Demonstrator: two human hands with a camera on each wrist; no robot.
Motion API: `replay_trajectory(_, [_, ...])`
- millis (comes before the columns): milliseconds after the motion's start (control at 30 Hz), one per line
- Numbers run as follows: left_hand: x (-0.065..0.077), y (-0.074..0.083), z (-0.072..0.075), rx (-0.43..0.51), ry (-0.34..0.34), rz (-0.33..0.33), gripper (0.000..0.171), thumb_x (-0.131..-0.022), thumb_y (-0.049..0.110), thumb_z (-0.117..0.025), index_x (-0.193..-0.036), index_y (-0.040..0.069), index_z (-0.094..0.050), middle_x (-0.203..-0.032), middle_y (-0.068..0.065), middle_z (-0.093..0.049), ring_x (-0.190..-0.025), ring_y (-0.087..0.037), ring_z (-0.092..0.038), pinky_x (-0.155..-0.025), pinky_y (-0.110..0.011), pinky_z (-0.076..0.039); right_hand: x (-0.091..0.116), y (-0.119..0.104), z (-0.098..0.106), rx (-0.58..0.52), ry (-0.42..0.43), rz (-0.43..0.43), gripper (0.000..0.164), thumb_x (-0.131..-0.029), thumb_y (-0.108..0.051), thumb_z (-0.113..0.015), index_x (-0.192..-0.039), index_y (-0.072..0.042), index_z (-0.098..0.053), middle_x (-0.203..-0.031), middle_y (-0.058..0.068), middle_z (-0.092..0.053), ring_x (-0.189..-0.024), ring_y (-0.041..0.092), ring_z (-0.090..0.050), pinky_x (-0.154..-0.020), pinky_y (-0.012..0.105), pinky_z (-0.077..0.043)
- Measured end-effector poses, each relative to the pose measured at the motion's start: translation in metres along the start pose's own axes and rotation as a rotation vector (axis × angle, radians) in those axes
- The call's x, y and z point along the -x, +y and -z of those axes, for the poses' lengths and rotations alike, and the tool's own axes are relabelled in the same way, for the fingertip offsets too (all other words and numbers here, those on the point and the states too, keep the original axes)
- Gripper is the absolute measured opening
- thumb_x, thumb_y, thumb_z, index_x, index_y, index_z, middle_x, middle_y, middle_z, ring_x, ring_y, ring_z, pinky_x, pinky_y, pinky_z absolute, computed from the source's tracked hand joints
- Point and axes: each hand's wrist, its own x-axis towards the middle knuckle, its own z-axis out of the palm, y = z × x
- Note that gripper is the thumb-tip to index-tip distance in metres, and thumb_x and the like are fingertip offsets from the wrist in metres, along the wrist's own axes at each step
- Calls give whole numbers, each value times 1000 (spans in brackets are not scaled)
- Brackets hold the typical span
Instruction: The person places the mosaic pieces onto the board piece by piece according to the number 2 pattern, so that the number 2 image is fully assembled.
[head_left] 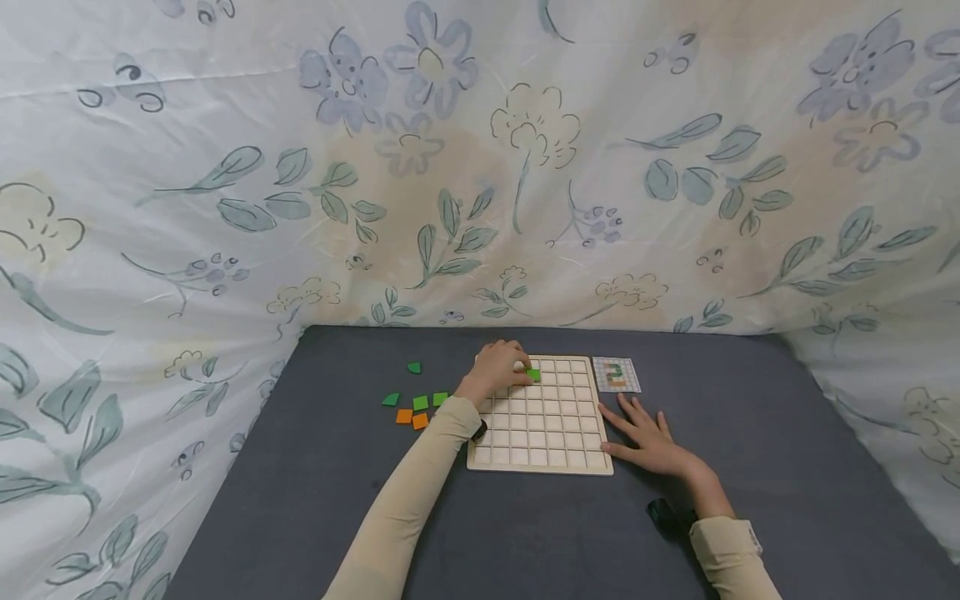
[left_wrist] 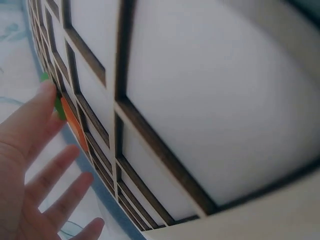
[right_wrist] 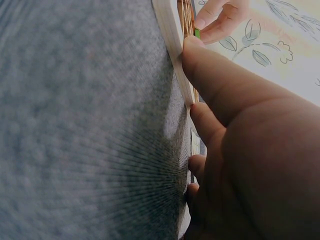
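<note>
A pale wooden grid board (head_left: 536, 468) lies on the dark table. Over its far part, my left hand (head_left: 497, 367) pinches a small green square tile (head_left: 533, 375) between thumb and finger, close over the cells. The left wrist view shows the green tile (left_wrist: 60, 109) at the fingertips and an orange tile (left_wrist: 74, 122) in the grid beside it; the other fingers stick out. My right hand (head_left: 651, 440) is spread flat beside the board, its thumb and index finger touching the board's right edge. In the right wrist view, the left hand (right_wrist: 222, 20) holds the tile beyond.
Left of the board lie loose green squares (head_left: 420, 402), orange squares (head_left: 404, 416) and darker green rounded pieces (head_left: 391, 400). A pattern card (head_left: 617, 375) with a coloured figure sits by the board's far right corner. A floral cloth (head_left: 450, 167) hangs behind the table.
</note>
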Motion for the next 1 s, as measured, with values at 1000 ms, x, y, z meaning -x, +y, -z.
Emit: replay_trajectory(1000, [13,-3,10,6,17,-32,34,-84,43,-65,-112,24,-68,-122,2,-56,-114,-22,-50,-101,-43,-39,1,2,-2,-30,30,47,68,-89,-41,-57,-147,-16,-30,-151,28,-9,-137,50,2,-99,70,12])
